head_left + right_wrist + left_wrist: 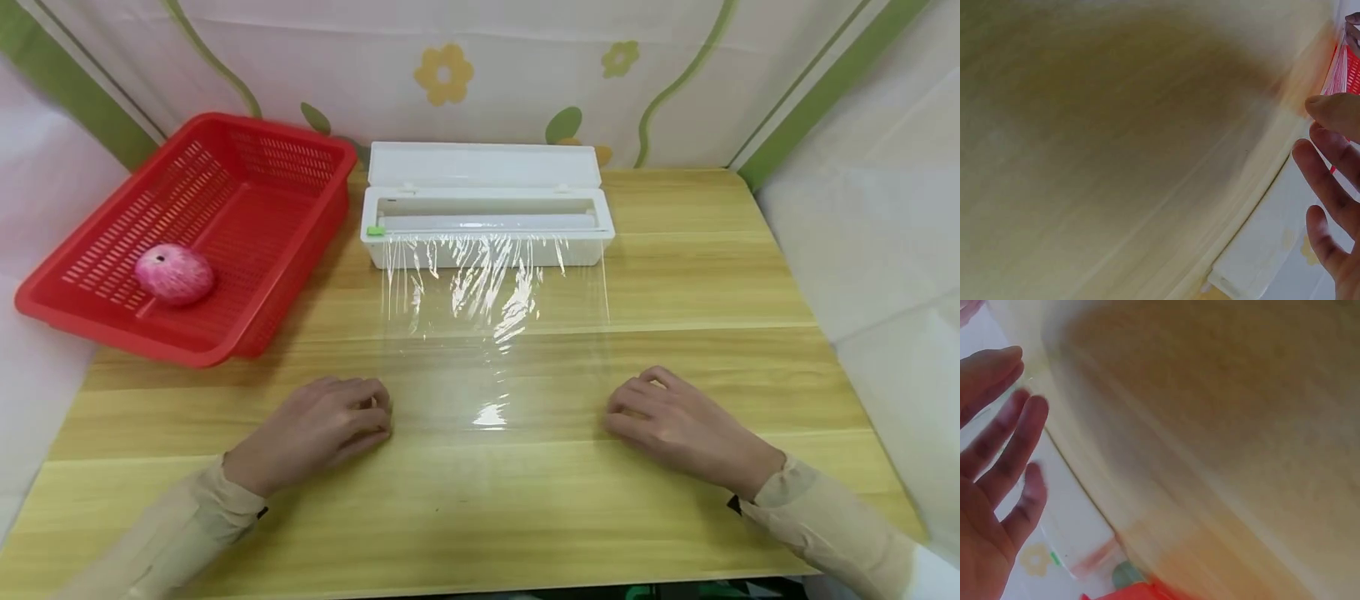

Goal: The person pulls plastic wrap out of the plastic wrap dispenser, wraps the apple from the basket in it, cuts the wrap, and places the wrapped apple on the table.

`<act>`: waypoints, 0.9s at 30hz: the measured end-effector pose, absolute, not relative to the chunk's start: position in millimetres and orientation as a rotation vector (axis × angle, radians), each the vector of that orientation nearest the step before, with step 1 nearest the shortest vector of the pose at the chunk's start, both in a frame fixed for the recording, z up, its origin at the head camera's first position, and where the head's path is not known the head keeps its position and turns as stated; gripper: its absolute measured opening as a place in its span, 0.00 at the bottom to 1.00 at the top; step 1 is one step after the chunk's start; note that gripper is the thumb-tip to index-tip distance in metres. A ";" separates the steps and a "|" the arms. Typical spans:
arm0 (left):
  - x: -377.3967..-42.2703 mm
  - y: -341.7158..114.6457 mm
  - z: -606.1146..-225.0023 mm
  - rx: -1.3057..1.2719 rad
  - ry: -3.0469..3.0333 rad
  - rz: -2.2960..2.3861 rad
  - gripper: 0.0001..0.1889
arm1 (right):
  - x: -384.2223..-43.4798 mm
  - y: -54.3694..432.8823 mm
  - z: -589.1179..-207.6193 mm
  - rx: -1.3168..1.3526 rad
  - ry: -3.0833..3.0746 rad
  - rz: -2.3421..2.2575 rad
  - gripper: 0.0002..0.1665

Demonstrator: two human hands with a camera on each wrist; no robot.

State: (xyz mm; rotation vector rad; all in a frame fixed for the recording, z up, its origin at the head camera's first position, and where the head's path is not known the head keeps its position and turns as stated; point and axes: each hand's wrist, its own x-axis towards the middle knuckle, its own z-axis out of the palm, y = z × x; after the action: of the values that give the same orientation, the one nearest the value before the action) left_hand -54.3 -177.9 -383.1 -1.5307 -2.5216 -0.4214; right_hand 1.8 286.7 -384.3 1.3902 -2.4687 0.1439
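A sheet of clear plastic wrap point(491, 333) stretches over the front of a white dispenser box point(372, 250) toward the near side of the table. My left hand point(322, 425) pinches its near left corner between thumb and forefinger. At the near right corner, my right hand point(686, 429) pinches the film the same way. The other fingers of both hands are loosely bent, as the wrist views show. Inside the box lies the wrap roll point(487, 222), beneath a raised lid point(483, 164). A small green slider point(375, 231) sits at the left end of the box's front edge.
A red plastic basket point(281, 287) stands at the left, with a pink oval fruit point(175, 273) in it. Patterned white cloth point(517, 75) rises behind the wooden table point(697, 275) and along both sides. The table's near edge runs below the hands.
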 end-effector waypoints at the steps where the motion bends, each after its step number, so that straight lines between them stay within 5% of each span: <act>1: -54.1 -178.1 -384.5 -1.523 -2.518 -0.407 0.09 | 1.5 286.7 -385.5 1.389 -2.476 0.143 0.30; 27: -45.8 -175.4 -390.1 -1.402 -2.432 -0.271 0.10 | 0.2 289.4 -395.4 1.368 -2.423 0.207 0.25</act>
State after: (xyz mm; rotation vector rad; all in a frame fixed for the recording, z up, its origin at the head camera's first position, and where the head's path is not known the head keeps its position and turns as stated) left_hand -45.8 -175.4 -390.1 -1.4020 -2.4316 -0.2708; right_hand 0.2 289.4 -395.4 1.3680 -2.4232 0.2074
